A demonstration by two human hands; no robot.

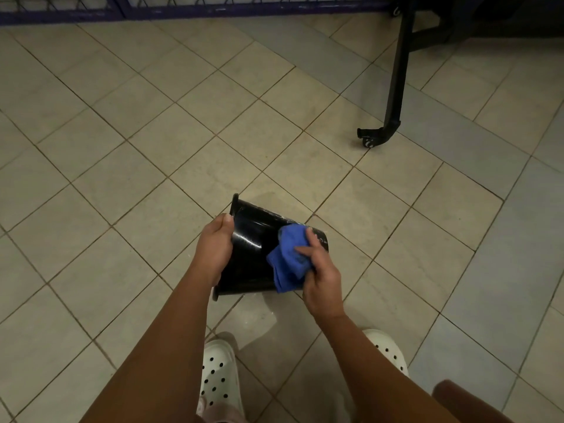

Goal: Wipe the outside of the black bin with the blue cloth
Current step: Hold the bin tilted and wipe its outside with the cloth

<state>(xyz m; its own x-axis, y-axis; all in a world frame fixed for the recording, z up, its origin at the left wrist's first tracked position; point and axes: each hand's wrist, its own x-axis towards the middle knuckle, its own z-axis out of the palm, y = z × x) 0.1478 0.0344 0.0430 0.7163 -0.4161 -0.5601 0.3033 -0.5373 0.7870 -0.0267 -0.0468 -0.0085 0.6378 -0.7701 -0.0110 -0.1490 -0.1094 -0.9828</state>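
A glossy black bin [250, 257] is held on its side above the tiled floor, its rim to the left and its base to the right. My left hand [215, 248] grips the rim end, with the thumb over the edge. My right hand [320, 276] presses a bunched blue cloth [288, 259] against the bin's outer wall near the base. The bin's inside is hidden from view.
Beige floor tiles [152, 148] spread all around. A black metal leg with a caster wheel [370, 140] stands at the upper right. A dark mesh fence [122, 7] runs along the top. My feet in white perforated clogs [218, 380] are below the bin.
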